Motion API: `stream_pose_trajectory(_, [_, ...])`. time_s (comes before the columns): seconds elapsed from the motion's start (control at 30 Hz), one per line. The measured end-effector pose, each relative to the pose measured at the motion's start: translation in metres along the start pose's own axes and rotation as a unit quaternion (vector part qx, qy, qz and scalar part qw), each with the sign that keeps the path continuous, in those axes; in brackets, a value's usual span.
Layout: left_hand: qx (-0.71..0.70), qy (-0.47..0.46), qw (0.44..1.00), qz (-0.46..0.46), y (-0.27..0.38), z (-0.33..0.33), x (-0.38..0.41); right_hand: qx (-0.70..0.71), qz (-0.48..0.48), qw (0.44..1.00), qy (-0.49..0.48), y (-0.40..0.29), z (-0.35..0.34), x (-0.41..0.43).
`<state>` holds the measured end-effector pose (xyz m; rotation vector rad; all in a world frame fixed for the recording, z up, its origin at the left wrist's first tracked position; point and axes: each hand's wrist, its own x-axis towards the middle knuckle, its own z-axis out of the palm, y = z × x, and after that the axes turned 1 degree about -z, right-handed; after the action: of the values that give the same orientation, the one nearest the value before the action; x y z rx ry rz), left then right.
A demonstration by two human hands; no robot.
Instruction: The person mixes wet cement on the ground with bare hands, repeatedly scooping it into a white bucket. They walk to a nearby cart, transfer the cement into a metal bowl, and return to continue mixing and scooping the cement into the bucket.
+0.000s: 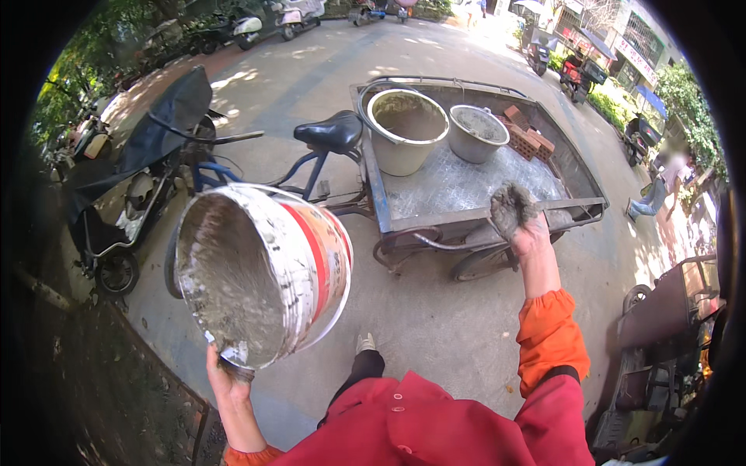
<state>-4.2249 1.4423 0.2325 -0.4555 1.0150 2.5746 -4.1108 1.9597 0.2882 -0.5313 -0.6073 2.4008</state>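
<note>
My left hand grips the lower rim of a white plastic bucket, which is tilted so its mouth faces left. Grey wet mortar coats its inner wall. My right hand, palm up and fingers curled, holds a lump of grey mortar near the side rail of a cargo tricycle's metal bed. On the bed stand a large pale bucket and a smaller grey bucket with grey material inside. Several perforated red bricks lie beside the smaller one.
The tricycle's black saddle and handlebar are beyond the held bucket. A scooter with a dark cover stands at left, and a cart at right. Parked scooters line the far edge. A person is at far right.
</note>
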Motion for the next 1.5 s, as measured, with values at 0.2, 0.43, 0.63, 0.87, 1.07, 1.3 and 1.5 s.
stream_pose_trajectory(0.2, [-0.008, 0.007, 1.000, -0.026, -0.018, 0.109, 0.109, -0.047, 0.028, 0.998, 0.028, -0.032, 0.009, 0.119])
stream_pose_trajectory(0.43, [0.078, -0.025, 0.997, -0.001, -0.077, 0.226, 0.177, -0.083, -0.047, 0.994, -0.048, -0.176, 0.028, 0.256])
stream_pose_trajectory(0.63, [0.182, -0.136, 0.968, -0.103, -0.238, 0.379, 0.210, -0.035, -0.035, 0.993, -0.106, -0.290, 0.023, 0.371])
stream_pose_trajectory(0.87, [0.349, -0.149, 0.901, -0.211, -0.419, 0.436, 0.266, -0.050, -0.004, 0.993, -0.102, -0.414, -0.027, 0.471])
stream_pose_trajectory(1.07, [0.492, -0.121, 0.833, -0.222, -0.478, 0.393, 0.304, -0.209, -0.183, 0.960, 0.019, -0.442, -0.116, 0.598])
stream_pose_trajectory(1.3, [0.521, -0.079, 0.807, -0.266, -0.444, 0.348, 0.340, -0.704, -0.194, 0.682, 0.050, -0.279, -0.219, 0.665])
stream_pose_trajectory(1.5, [0.464, -0.017, 0.870, -0.168, -0.377, 0.352, 0.381, -0.562, -0.146, 0.813, 0.039, -0.241, -0.122, 0.637])
